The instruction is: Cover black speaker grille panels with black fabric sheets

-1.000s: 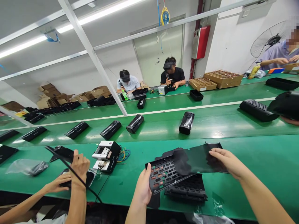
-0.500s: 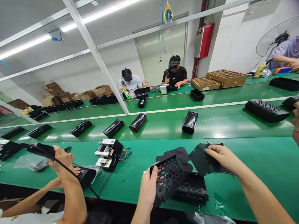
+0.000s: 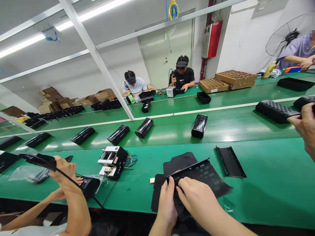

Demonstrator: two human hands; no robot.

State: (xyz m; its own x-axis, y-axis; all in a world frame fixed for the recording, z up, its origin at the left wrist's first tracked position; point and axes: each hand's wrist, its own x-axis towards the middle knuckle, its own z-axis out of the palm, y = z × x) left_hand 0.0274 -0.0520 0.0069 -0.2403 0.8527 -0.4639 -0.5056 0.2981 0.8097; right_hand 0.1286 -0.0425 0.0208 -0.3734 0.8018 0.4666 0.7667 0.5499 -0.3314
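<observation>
My left hand (image 3: 168, 200) grips the left end of a curved black perforated panel (image 3: 205, 164), thumb on top. A thin dark sheet (image 3: 215, 183) lies against the panel's inner side, and some holes show through it. My right hand (image 3: 197, 193) is closed at the panel's left end, fingertips pressed on the sheet there; they partly hide its edge. Under and behind the panel are flat black sheets (image 3: 178, 162) on the green table. Another curved black panel (image 3: 231, 162) lies to the right, hollow side up.
A co-worker at left holds a black tool (image 3: 40, 160) over a black housing (image 3: 91, 185). Beside them stands a white and black device (image 3: 113, 162) with wires. Several black housings (image 3: 199, 126) sit on the green conveyor. At right, another person's hand (image 3: 306, 126) touches a perforated housing (image 3: 274, 111).
My right hand has brought the dark sheet leftward onto the perforated panel, which has turned and tilted. The other curved panel now shows fully. A person's hand at right has reached the housing.
</observation>
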